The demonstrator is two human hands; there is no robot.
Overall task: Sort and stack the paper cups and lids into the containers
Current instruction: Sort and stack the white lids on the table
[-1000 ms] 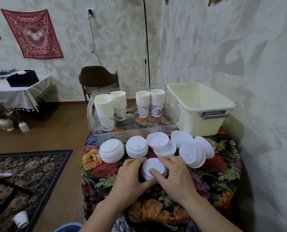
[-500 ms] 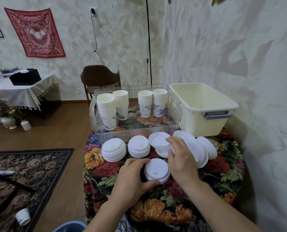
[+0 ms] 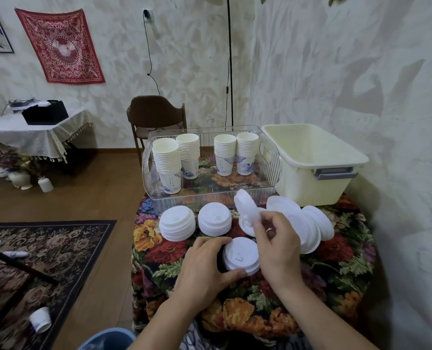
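Note:
A short stack of white lids lies near the front of the flowered table; my left hand curls round its left side. My right hand pinches a single white lid, tilted on edge above a lid lying behind the stack. Two more lid stacks sit to the left, and leaning lids fan out on the right. Several stacks of paper cups stand in the clear bin. The cream tub at the right is empty.
The flowered tablecloth covers a small table against the right wall. A brown chair stands behind the bin. A loose cup lies on the floor at lower left, beside a patterned rug. A blue rim shows at the bottom edge.
My right hand left the front stack, reached back to the lids behind it and lifted one lid up on edge. My left hand stayed on the front stack.

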